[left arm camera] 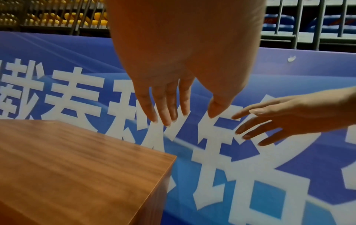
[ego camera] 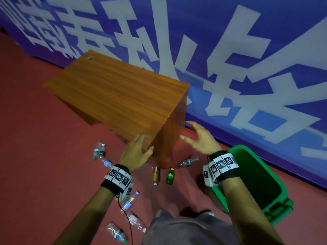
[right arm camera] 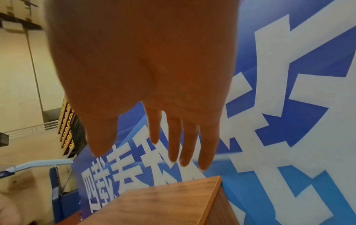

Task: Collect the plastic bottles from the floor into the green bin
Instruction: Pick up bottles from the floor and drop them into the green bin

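Several plastic bottles lie on the red floor (ego camera: 44, 156). An amber bottle (ego camera: 155, 175) and a green bottle (ego camera: 169, 176) lie below the table's near corner, and a clear bottle (ego camera: 189, 162) lies to their right. More clear bottles lie at the left (ego camera: 99, 150) and near my feet (ego camera: 130, 201). The open green bin (ego camera: 277, 213) stands at the right, under my right forearm. My left hand (ego camera: 137, 151) (left arm camera: 183, 115) hovers over the table corner with straight fingers, holding nothing. My right hand (ego camera: 197, 138) (right arm camera: 154, 152) is spread and empty, right of the table.
A wooden table (ego camera: 120, 96) (left arm camera: 77, 167) (right arm camera: 163, 202) stands in front of me against a blue banner wall (ego camera: 247, 50). A black cable (ego camera: 128, 220) hangs from my left wrist. My legs and shoe (ego camera: 194, 213) are beside the bin.
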